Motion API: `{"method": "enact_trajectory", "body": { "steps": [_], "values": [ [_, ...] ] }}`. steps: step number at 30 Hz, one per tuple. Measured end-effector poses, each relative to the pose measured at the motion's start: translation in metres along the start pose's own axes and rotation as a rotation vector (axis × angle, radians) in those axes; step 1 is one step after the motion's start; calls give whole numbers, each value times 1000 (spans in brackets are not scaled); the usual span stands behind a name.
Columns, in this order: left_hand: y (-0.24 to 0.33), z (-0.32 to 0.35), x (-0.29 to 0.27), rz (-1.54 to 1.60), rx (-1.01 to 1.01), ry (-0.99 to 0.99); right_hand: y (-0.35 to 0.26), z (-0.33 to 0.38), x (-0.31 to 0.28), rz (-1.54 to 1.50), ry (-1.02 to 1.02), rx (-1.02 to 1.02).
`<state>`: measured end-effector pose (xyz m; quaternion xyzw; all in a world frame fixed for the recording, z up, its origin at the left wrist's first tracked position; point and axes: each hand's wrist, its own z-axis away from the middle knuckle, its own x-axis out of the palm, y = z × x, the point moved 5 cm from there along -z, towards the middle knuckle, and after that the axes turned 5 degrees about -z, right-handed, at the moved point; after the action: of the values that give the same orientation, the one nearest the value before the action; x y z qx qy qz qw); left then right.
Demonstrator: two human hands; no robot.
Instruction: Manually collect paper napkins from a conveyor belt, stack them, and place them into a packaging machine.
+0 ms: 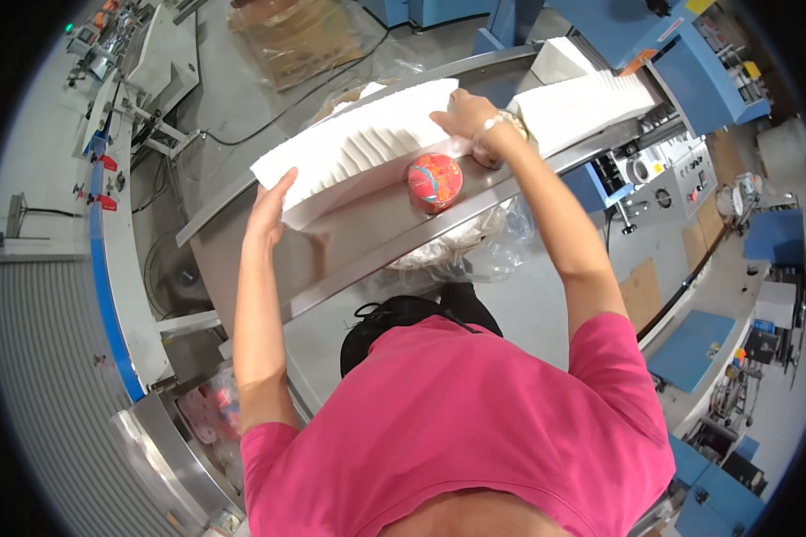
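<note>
Pink T-shirt (475,412) fills the bottom of the view, bare arms reaching forward from it. Some crumpled clear plastic (497,251) sits low, just past the body, next to a long metal tray (331,277). Left hand (265,210) is part curled around the left end of a white paper stack (363,143), thumb up along the end, other fingers mostly hidden. So yeah, the stack is at the tray, slanting up to the right between both hands. Right hand (468,116) is at its other end, fingers bent, but honestly can't tell if they're closed on it. Red round tin (435,183) stands in the tray right by the stack. Another white stack (582,107) lies farther right. Way back there's flattened cardboard (300,40) on the floor plus blue machinery (618,31).
</note>
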<state>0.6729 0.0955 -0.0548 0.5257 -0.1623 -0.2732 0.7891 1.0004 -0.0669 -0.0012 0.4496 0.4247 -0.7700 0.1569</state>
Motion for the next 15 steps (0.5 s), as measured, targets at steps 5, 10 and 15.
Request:
{"method": "enact_trajectory", "body": {
  "steps": [5, 10, 15],
  "values": [
    [-2, 9, -4, 69, -18, 3, -46, 109, 22, 132, 500, -213],
    [5, 14, 3, 61, -41, 25, -32, 114, 62, 110, 423, -149],
    [8, 10, 5, 63, -56, 15, -35, 124, 26, -138, 391, -491]
  ]
}}
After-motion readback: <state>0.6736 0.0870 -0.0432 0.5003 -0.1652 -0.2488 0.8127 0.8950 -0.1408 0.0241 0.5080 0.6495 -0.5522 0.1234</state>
